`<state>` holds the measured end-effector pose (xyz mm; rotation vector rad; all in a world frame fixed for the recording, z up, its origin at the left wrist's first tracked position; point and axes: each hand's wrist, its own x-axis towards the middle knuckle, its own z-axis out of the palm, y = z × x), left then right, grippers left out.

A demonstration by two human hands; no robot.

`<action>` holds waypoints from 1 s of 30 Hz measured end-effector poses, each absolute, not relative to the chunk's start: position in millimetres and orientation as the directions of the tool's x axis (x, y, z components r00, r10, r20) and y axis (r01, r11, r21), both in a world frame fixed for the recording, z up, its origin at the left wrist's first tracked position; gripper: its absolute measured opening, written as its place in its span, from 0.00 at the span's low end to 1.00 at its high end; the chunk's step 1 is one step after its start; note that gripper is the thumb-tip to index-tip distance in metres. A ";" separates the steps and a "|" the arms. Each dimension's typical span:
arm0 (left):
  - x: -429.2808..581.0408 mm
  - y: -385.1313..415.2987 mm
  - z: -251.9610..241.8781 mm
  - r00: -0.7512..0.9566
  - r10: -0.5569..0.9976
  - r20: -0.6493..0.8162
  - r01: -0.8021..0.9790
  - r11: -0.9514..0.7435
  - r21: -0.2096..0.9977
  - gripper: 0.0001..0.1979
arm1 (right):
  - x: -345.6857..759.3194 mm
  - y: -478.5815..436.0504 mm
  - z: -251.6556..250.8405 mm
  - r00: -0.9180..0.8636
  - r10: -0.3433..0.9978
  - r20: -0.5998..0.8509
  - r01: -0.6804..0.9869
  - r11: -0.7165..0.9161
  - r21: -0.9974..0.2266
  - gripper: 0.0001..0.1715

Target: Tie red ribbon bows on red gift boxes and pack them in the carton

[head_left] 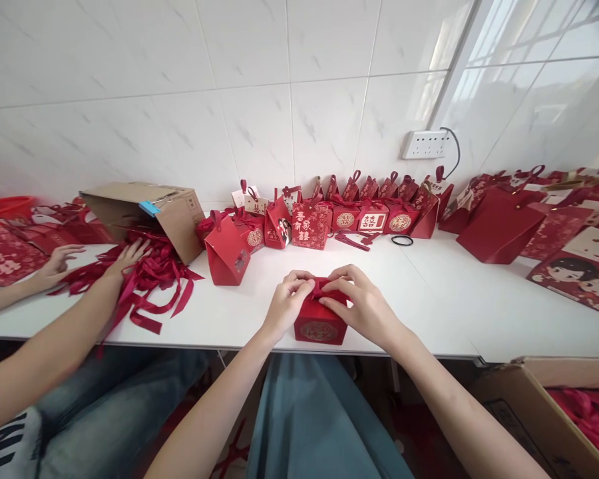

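Observation:
A small red gift box (320, 331) with a round gold emblem stands at the front edge of the white table, right before me. Across its top lies a dark red ribbon (317, 287), bunched in the middle. My left hand (290, 301) pinches the ribbon from the left side, thumb against fingers. From the right, my right hand (362, 303) reaches over the box top with its fingertips closed on the ribbon too. The fingers partly cover the ribbon, so the form of its knot or bow cannot be made out.
To my left a co-worker's hands (130, 256) touch a pile of red ribbons (164, 286) by a tipped cardboard box (182, 219). Finished-looking red gift boxes (310, 226) line the wall. A black ring (402, 240) lies ahead; an open carton (509, 406) stands lower right.

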<state>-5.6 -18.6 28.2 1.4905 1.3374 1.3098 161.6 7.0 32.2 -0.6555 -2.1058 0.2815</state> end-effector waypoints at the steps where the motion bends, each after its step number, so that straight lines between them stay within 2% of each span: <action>1: -5.8 -18.4 27.9 -0.057 0.975 0.214 0.238 -0.195 0.952 0.15 | 162.2 6.1 32.5 -0.480 0.549 0.685 0.356 0.835 -0.420 0.04; 6: -9.1 -18.1 26.7 -0.025 0.974 0.225 0.253 -0.211 0.944 0.17 | 161.0 7.2 32.4 -0.473 0.534 0.701 0.373 0.842 -0.390 0.08; 11: -15.1 -21.9 30.8 -0.005 0.963 0.268 0.357 -0.249 0.900 0.17 | 163.9 6.6 34.3 -0.472 0.521 0.711 0.388 0.847 -0.364 0.09; 19: -25.2 -35.9 41.6 -0.089 0.902 0.422 0.618 -0.282 0.734 0.13 | 179.8 4.4 33.7 -0.493 0.584 0.645 0.506 0.795 -0.333 0.09; 23: -17.5 -47.1 43.4 -0.063 0.900 0.431 0.701 -0.267 0.661 0.09 | 178.8 1.3 33.7 -0.509 0.585 0.631 0.530 0.791 -0.305 0.09; 30: -14.0 -51.5 29.3 -0.077 0.923 0.377 0.660 -0.237 0.713 0.09 | 182.5 -0.8 33.0 -0.534 0.557 0.636 0.482 0.819 -0.312 0.11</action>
